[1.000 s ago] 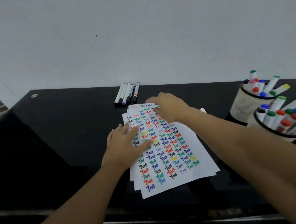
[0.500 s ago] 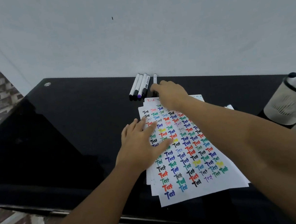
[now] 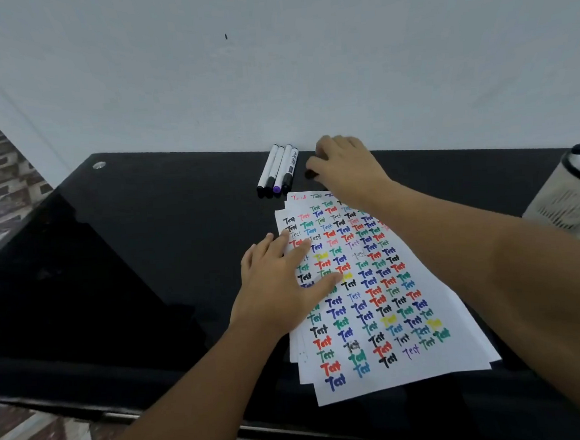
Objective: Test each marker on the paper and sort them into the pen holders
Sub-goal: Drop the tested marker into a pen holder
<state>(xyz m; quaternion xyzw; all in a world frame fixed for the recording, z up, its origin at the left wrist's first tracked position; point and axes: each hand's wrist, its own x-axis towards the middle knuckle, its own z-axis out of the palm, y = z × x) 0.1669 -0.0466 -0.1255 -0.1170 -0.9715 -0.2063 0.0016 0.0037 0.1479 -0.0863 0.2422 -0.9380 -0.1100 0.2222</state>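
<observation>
- Stack of white paper sheets, covered with rows of the word "Test" in many colours: lying on the glossy black tabletop, slightly fanned, in the same place as half a second ago.
- Left hand: flat on the left edge of the top sheet, fingers straight and spread, pressing the stack down; unchanged from the two earlier views.
- Right hand: now off the paper's far edge and at the back of the table by the wall, fingers curled around a single marker; only its dark end visible at the fingertips, colour of the rest hidden by the hand.
- Row of four white-barrelled markers, three with black caps and one with purple: side by side just left of the right hand, against the wall, beyond the paper's top edge; one marker fewer in the row than a second ago.
- Pale cylindrical pen holder with a dark rim: at the right edge of view, mostly cut off; second holder out of frame.
- Reading of the change: fifth marker picked out of the row, next test probably about to start; four still untested, sorting unfinished.
</observation>
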